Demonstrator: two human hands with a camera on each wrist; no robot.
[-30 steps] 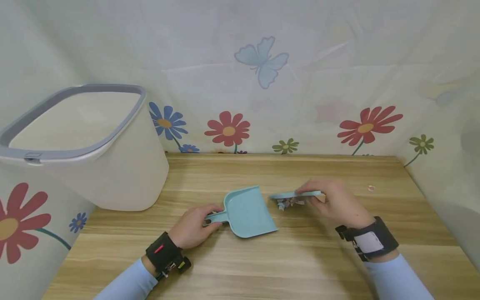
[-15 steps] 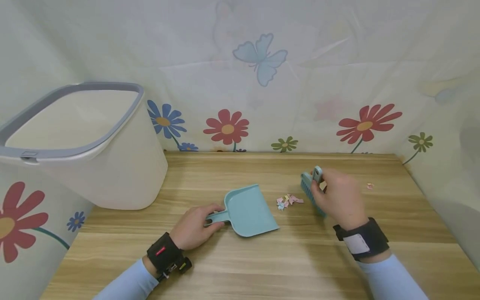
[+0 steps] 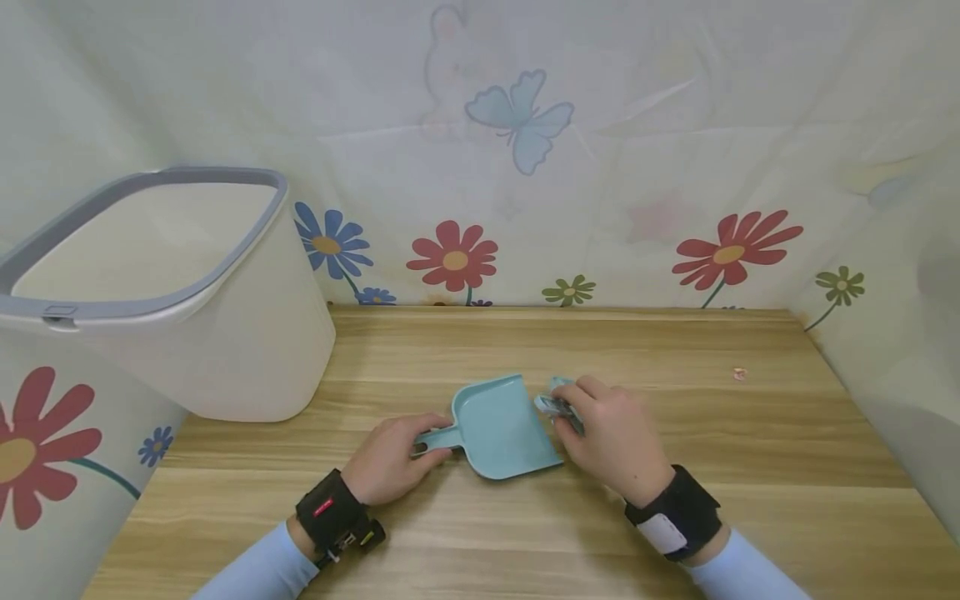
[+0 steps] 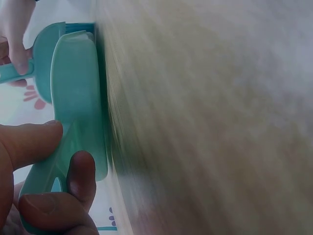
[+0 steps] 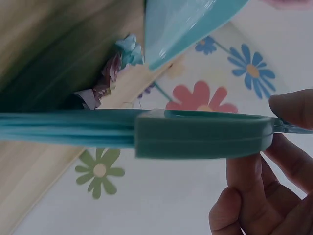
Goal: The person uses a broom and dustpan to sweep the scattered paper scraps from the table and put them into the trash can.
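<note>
A light blue dustpan (image 3: 501,429) lies on the wooden tabletop, its wide lip facing right. My left hand (image 3: 393,458) grips its handle, thumb and fingers wrapped around it in the left wrist view. Just right of the lip, my right hand (image 3: 617,433) holds a small blue hand brush (image 5: 203,134) by its handle. The brush's bristles (image 5: 68,129) point down at the table. Between bristles and dustpan, a little heap of crumpled paper scraps (image 5: 110,73) shows in the right wrist view; in the head view the brush and hand hide it.
A tall white bin (image 3: 247,333) with a grey rim stands at the left. One small pink scrap (image 3: 739,374) lies apart on the right of the wooden table (image 3: 465,542). A flower-printed curtain (image 3: 360,125) rises behind the table and along its sides.
My right hand has lifted the brush off to the right of the scraps, turned it, and brought it back left beside the dustpan's lip. The left hand and dustpan have hardly moved.
</note>
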